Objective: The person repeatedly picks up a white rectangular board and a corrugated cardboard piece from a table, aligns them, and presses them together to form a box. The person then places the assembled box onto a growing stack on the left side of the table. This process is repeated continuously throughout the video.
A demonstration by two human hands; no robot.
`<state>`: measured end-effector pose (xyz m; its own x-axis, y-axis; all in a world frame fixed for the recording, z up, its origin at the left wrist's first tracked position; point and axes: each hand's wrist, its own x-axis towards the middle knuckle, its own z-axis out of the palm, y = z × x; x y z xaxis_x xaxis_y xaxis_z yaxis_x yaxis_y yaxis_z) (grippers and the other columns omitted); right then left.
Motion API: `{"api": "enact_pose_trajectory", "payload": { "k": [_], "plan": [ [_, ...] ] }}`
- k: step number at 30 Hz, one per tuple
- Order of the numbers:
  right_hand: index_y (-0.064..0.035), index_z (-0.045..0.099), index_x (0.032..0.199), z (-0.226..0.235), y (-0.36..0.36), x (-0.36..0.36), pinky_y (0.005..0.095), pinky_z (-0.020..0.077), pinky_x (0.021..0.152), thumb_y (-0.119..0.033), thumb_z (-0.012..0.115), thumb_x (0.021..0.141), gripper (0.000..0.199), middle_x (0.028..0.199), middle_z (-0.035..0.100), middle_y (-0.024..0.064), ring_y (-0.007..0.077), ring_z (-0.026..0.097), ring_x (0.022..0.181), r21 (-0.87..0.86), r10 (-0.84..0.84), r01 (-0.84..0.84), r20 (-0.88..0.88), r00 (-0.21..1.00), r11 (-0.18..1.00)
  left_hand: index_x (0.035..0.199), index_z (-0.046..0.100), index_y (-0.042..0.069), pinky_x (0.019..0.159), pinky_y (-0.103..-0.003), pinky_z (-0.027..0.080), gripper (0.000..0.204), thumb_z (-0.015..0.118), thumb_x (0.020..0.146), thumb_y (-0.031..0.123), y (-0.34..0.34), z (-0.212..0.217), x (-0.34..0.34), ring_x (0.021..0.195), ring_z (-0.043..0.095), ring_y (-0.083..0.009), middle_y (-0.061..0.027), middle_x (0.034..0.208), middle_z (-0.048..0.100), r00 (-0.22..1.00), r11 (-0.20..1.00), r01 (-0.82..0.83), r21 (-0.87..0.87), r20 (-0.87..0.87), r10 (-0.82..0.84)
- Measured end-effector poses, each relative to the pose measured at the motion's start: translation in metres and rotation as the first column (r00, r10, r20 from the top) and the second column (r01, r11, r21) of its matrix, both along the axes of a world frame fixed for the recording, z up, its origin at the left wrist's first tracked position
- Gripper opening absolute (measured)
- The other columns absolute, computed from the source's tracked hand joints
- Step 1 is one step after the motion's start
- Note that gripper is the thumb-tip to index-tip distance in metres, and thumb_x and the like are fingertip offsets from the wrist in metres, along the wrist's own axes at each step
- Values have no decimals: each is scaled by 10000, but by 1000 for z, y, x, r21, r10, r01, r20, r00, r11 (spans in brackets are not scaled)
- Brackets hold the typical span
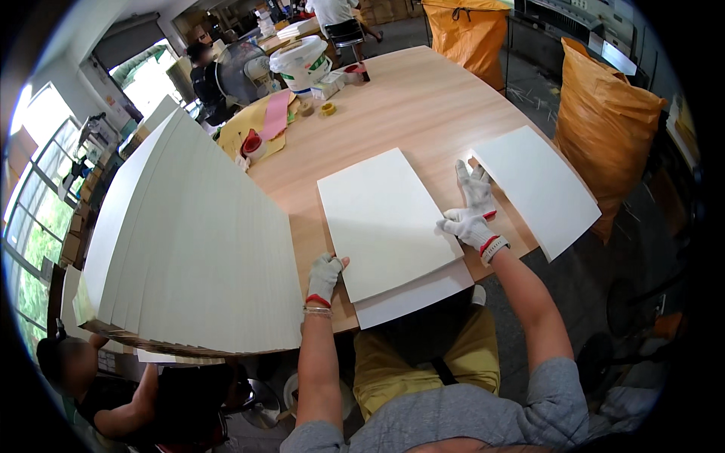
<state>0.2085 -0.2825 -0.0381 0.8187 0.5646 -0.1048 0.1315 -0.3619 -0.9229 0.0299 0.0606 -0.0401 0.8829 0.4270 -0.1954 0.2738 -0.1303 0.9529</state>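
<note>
Near the front edge of the surface (pixel 408 98), a white panel (pixel 384 219) is flanked by a curled left hand (pixel 324 278) and a flatter right hand (pixel 466 226) — whether either grip pinches it cannot be told — so aligning seems in hand, even side pressure being called for next.

1. Pale wood tabletop (pixel 377 98), spreading through the middle
2. Dark grey floor (pixel 578 294), visible to its right and beyond
3. Windows (pixel 32 249), along the left, bright with daylight and greenery
4. Doorway (pixel 151 75), far left, sunlit, under a grey shutter (pixel 128 39)
5. White wall (pixel 79 83), between windows and doorway
6. Black chair (pixel 345 32), beyond the tabletop's far edge
</note>
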Motion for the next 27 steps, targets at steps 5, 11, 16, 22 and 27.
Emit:
{"api": "enact_pose_trajectory", "payload": {
  "k": [5,11,16,22,27],
  "plan": [
    [-60,690,932,3,-5,-2,269,433,667,-385,591,909,340,750,650,17,105,550,718,-78,2,-1,20,1000,997,1217,534,-39,843,-400,459,525,672,829,286,-45,17,-66,979,561,-330,-207,1045,595,993,784,8,620,-99,68],
    [-78,696,963,42,-5,-7,267,443,704,-412,589,898,357,762,660,42,136,580,739,-263,59,-36,79,995,964,1267,527,-9,947,-425,429,659,778,675,135,-80,6,-109,1092,535,-365,-217,1155,572,999,762,30,647,12,-49],
    [-77,685,972,29,-4,-3,286,447,702,-445,581,893,390,796,665,72,169,597,751,-239,34,-1,137,990,971,1267,540,-4,988,-408,417,674,790,647,87,-74,-10,-113,1132,532,-364,-226,1214,566,992,801,-9,598,105,-66],
    [-66,671,971,17,-3,-3,339,458,702,-446,599,877,398,836,675,103,244,620,777,-254,51,6,220,974,967,1275,532,-8,1001,-416,409,689,795,653,126,-73,-13,-115,1147,521,-375,-239,1231,559,993,763,-4,647,91,-72],
    [-48,652,891,23,0,-9,363,463,696,-437,585,885,395,820,654,130,288,617,786,-355,71,73,376,924,932,1277,529,11,970,-444,427,719,815,639,181,-65,-22,-115,1133,520,-387,-238,1223,556,981,780,11,625,144,-129]
  ]
}}
